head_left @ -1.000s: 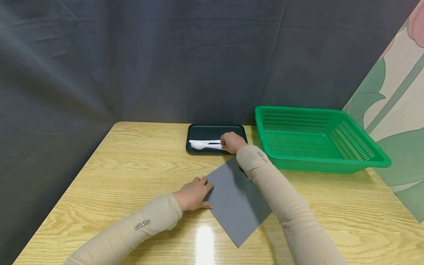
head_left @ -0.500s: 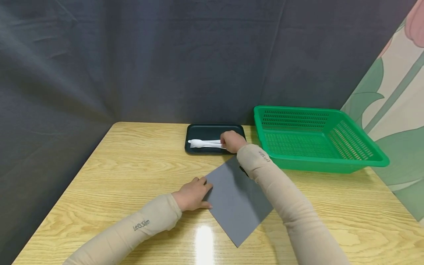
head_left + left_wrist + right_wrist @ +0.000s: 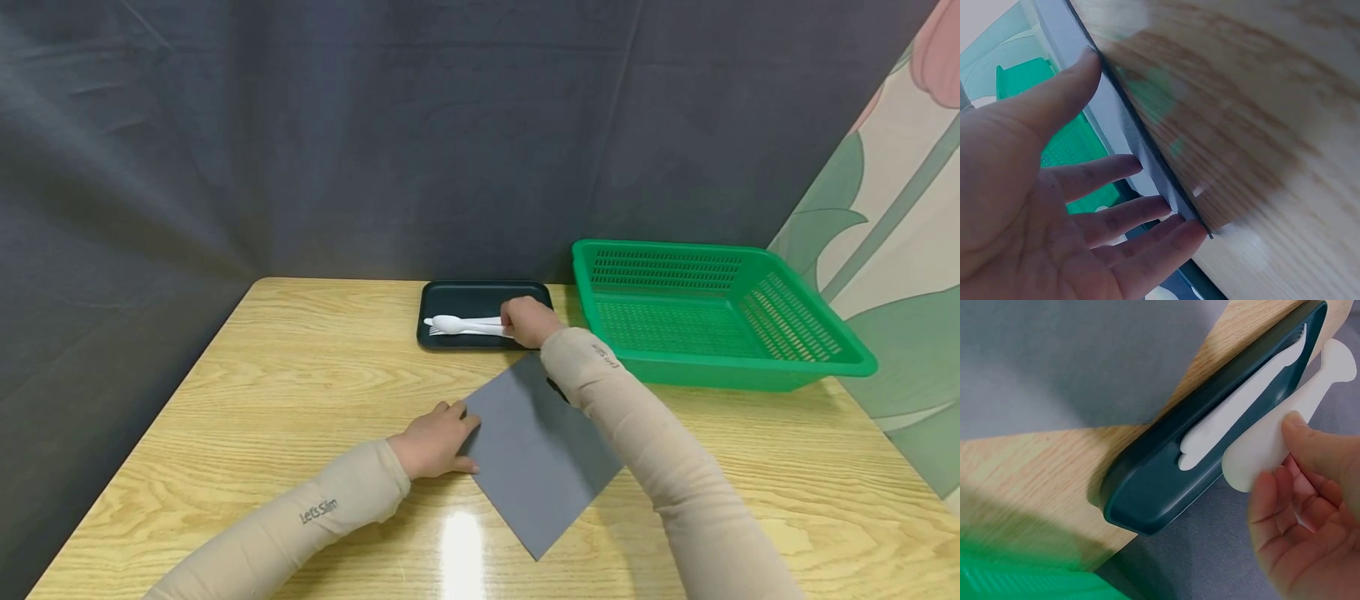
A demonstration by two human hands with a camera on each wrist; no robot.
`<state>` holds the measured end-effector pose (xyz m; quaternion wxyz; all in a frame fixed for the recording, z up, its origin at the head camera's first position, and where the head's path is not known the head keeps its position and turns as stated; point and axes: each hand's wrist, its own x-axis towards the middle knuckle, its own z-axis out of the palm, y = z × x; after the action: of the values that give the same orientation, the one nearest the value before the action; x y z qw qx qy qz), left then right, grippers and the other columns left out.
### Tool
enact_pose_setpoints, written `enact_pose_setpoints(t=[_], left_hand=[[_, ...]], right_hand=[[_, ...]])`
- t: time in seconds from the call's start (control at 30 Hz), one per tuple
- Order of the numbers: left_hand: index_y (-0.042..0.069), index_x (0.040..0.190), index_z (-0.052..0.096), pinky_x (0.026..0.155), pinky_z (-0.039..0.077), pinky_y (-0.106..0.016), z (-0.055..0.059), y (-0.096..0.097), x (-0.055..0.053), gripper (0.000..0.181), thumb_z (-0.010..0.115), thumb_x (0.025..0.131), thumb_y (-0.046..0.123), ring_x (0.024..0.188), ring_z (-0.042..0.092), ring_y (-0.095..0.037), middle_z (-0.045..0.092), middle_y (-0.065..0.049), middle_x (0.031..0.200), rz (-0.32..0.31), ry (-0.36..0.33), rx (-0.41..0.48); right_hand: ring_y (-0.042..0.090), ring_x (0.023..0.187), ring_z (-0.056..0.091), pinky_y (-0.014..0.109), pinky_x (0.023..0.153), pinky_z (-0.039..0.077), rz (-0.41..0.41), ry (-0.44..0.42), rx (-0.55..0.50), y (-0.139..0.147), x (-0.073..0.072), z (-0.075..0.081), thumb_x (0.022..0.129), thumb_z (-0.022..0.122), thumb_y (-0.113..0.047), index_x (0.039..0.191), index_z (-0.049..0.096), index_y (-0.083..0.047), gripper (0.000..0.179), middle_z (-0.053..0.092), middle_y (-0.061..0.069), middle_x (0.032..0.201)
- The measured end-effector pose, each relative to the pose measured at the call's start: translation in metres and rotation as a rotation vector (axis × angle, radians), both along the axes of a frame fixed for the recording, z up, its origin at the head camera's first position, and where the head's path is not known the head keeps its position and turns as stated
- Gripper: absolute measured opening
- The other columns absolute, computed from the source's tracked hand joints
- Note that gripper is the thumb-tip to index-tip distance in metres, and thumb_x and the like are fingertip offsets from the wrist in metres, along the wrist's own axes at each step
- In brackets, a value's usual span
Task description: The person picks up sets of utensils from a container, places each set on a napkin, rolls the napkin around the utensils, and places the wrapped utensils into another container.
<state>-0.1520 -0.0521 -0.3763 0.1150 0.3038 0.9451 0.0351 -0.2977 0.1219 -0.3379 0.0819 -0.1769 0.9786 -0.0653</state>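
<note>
HEAD: my left hand (image 3: 437,442) touches the edge of the grey sheet (image 3: 536,467), likely steadying it; beyond it, my right hand (image 3: 529,322) is over the dark tray (image 3: 487,294) | LEFT WRIST: thumb and fingers spread, uncurled | RIGHT WRIST: fingertips pinch the white plastic spoon (image 3: 1266,439) by its handle, probably leaving the bowl free; white plastic fork (image 3: 1235,403) beside them

Wood-grain table (image 3: 300,358); on it, dark tray (image 3: 476,297), grey sheet (image 3: 534,475) and green basket (image 3: 738,369)
</note>
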Motion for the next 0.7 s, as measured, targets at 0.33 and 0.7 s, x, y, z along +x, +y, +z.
enact_pose_setpoints(t=[0.33,0.7], left_hand=[[0.005,0.128,0.053,0.085,0.053,-0.037,-0.003,-0.001,-0.001,0.064,0.068,0.081,0.046,0.109,0.052,-0.028,0.052,-0.015,0.124,-0.013,0.016,-0.001],[0.004,0.127,0.054,0.084,0.053,-0.038,0.0,-0.001,0.001,0.063,0.069,0.081,0.044,0.109,0.053,-0.029,0.053,-0.015,0.122,-0.015,0.01,0.016]], right_hand=[[0.022,0.085,0.059,0.034,0.08,0.052,0.027,0.027,-0.007,0.003,0.005,0.005,0.091,0.06,-0.012,0.097,0.066,-0.004,0.012,0.067,0.011,0.097],[0.024,0.085,0.06,0.035,0.078,0.052,0.054,0.04,-0.025,0.011,0.009,0.009,0.091,0.06,-0.011,0.096,0.065,-0.002,0.012,0.066,0.013,0.098]])
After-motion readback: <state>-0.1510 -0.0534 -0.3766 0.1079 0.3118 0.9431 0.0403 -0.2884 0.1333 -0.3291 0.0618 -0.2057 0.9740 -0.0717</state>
